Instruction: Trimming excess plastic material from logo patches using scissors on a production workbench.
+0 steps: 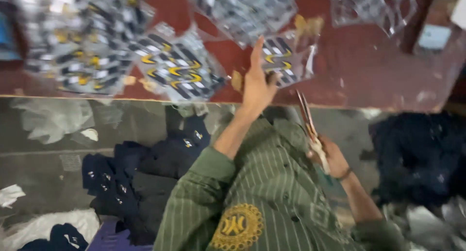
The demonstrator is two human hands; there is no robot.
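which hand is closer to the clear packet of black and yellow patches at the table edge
Left. The left hand touches the packet; the right hand is off the table, lower down, holding scissors.

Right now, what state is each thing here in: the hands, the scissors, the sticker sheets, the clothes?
Left hand: stretched out, touching a sticker sheet on the red table.
Right hand: closed around scissors, blades up.
Other sticker sheets: lying flat, overlapping.
Dark clothes: heaped on the floor.

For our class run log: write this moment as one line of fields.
left hand: reaching to clear plastic sheet of black-and-yellow badges | right hand: holding scissors | surface: dark red table
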